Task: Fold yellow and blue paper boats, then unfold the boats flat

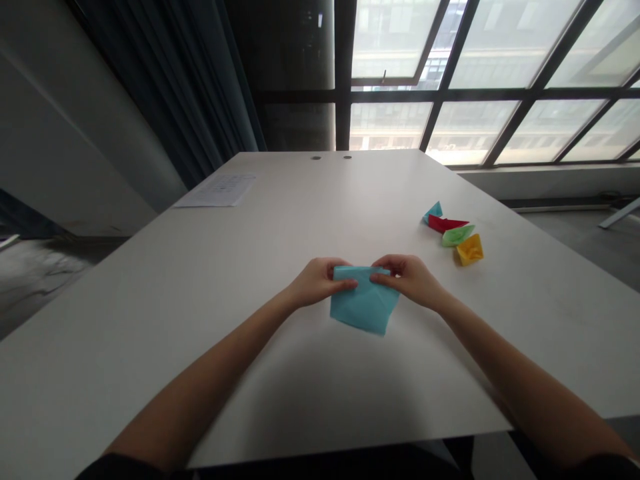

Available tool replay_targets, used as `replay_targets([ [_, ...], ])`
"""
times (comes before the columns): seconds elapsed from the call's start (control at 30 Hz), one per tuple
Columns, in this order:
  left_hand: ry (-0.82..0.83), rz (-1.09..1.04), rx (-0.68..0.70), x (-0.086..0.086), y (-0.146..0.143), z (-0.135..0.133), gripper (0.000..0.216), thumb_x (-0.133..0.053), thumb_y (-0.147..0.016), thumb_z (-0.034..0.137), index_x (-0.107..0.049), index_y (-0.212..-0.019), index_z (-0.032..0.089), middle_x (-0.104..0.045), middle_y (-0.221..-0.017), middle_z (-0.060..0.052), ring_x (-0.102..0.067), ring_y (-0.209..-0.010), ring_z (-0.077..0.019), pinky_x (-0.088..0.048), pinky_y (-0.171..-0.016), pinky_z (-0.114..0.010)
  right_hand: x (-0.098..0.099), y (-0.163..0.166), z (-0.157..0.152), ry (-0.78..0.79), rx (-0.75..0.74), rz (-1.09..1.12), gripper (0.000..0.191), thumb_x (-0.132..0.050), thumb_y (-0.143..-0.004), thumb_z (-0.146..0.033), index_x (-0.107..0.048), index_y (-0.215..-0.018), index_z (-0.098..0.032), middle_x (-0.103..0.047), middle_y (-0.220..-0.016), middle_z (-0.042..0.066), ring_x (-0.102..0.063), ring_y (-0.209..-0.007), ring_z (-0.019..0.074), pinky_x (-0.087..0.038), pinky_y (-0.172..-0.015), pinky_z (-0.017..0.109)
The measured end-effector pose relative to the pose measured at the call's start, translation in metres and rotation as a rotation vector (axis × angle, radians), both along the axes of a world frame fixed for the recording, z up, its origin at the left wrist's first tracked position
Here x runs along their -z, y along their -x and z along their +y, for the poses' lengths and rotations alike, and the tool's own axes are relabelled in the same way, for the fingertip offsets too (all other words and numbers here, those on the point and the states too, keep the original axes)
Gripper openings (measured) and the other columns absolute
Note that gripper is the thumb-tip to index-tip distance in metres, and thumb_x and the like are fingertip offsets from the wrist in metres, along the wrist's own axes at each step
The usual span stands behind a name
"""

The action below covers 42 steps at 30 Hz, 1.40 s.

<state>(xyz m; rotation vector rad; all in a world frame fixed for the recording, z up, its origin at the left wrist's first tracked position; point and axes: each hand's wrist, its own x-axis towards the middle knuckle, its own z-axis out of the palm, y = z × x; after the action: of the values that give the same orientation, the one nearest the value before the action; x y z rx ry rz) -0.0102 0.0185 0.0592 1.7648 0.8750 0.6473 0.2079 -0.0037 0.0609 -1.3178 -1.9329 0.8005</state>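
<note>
A folded sheet of light blue paper (364,305) lies near the middle of the white table (200,300). My left hand (317,281) pinches its upper left edge, thumb on top of the paper. My right hand (413,279) pinches the upper right edge the same way. Both hands have their fingers curled around the top fold. The lower part of the paper points toward me and rests on the table.
To the right lie several small folded paper figures: a teal one (433,212), a red one (446,223), a green one (457,235) and a yellow one (470,249). A printed white sheet (219,190) lies at the far left. Large windows stand behind the table.
</note>
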Motion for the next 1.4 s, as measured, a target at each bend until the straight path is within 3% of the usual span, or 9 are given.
replay_targets([
  [0.1,-0.031,0.023,-0.070,0.000,-0.001,0.000,0.033,-0.065,-0.065,0.043,-0.065,-0.071,0.011,-0.056,-0.059,0.001,-0.051,-0.056,-0.0110,-0.038,-0.049,-0.019,0.000,0.002,-0.002,-0.090,0.064,0.055,0.029,-0.061,-0.072,-0.040,-0.062,-0.095,-0.023,-0.063,-0.080,0.002,-0.055,-0.073,0.0157,-0.043,-0.062,0.027],
  [0.23,0.033,-0.252,-0.359,0.013,-0.003,0.006,0.032,-0.068,-0.064,0.041,-0.065,-0.075,0.012,-0.062,-0.067,-0.001,-0.055,-0.061,-0.0123,-0.044,-0.058,-0.022,0.008,0.000,0.000,-0.121,0.239,0.289,0.036,-0.055,-0.076,-0.047,-0.046,-0.103,-0.025,-0.054,-0.113,0.006,-0.055,-0.094,0.0189,-0.046,-0.073,0.033],
  [0.4,0.083,-0.550,-0.515,0.028,-0.006,0.011,0.028,-0.072,-0.061,0.035,-0.065,-0.077,0.014,-0.063,-0.069,0.001,-0.055,-0.063,-0.0106,-0.045,-0.065,-0.024,0.019,0.004,-0.002,0.015,0.110,0.232,0.046,-0.069,-0.063,-0.045,-0.043,-0.096,-0.026,-0.048,-0.124,0.005,-0.053,-0.103,0.0221,-0.046,-0.082,0.038],
  [0.53,0.165,-0.627,-0.456,0.034,-0.006,0.012,0.026,-0.072,-0.062,0.033,-0.064,-0.078,0.014,-0.062,-0.068,0.001,-0.055,-0.064,-0.0106,-0.046,-0.067,-0.026,0.024,0.010,-0.003,-0.044,0.037,0.196,0.041,-0.069,-0.064,-0.041,-0.048,-0.095,-0.024,-0.060,-0.098,0.001,-0.057,-0.089,0.0198,-0.046,-0.079,0.036],
  [0.67,0.123,-0.475,-0.303,0.029,-0.002,0.012,0.024,-0.072,-0.062,0.032,-0.065,-0.076,0.013,-0.064,-0.069,0.000,-0.057,-0.067,-0.0119,-0.046,-0.070,-0.026,0.022,0.008,-0.002,-0.188,0.046,0.175,0.018,-0.061,-0.075,-0.034,-0.055,-0.085,-0.021,-0.060,-0.080,0.001,-0.057,-0.076,0.0173,-0.046,-0.070,0.030],
  [0.93,-0.476,0.066,-0.154,0.008,0.009,0.008,0.021,-0.064,-0.070,0.032,-0.068,-0.083,0.015,-0.069,-0.078,-0.003,-0.061,-0.071,-0.0153,-0.046,-0.068,-0.024,0.019,0.003,-0.008,-0.584,-0.015,-0.086,0.012,-0.056,-0.080,-0.022,-0.064,-0.089,-0.024,-0.056,-0.099,0.006,-0.052,-0.093,0.0199,-0.045,-0.080,0.035],
  [1.1,-0.724,0.204,-0.120,0.016,0.009,0.006,0.023,-0.051,-0.081,0.027,-0.066,-0.098,0.023,-0.070,-0.093,0.000,-0.065,-0.079,-0.0144,-0.047,-0.072,-0.021,0.024,0.007,-0.011,-0.805,0.196,-0.228,0.015,-0.062,-0.075,-0.028,-0.067,-0.089,-0.027,-0.045,-0.107,0.009,-0.042,-0.104,0.0261,-0.040,-0.086,0.043],
  [1.27,-0.890,0.301,-0.066,0.023,0.005,0.006,0.030,-0.045,-0.085,0.031,-0.061,-0.109,0.023,-0.066,-0.104,-0.002,-0.064,-0.092,-0.0166,-0.048,-0.081,-0.025,0.025,0.006,-0.010,-0.778,-0.007,-0.246,0.017,-0.058,-0.079,-0.024,-0.063,-0.096,-0.024,-0.059,-0.085,0.004,-0.052,-0.085,0.0181,-0.041,-0.081,0.036],
  [1.4,-0.917,0.319,-0.044,0.025,0.003,0.007,0.032,-0.043,-0.086,0.030,-0.057,-0.114,0.021,-0.065,-0.107,-0.004,-0.063,-0.094,-0.0170,-0.048,-0.083,-0.027,0.027,0.008,-0.009,-0.689,-0.111,-0.234,0.032,-0.051,-0.083,-0.021,-0.051,-0.116,-0.022,-0.062,-0.097,0.006,-0.056,-0.089,0.0174,-0.041,-0.082,0.035],
])
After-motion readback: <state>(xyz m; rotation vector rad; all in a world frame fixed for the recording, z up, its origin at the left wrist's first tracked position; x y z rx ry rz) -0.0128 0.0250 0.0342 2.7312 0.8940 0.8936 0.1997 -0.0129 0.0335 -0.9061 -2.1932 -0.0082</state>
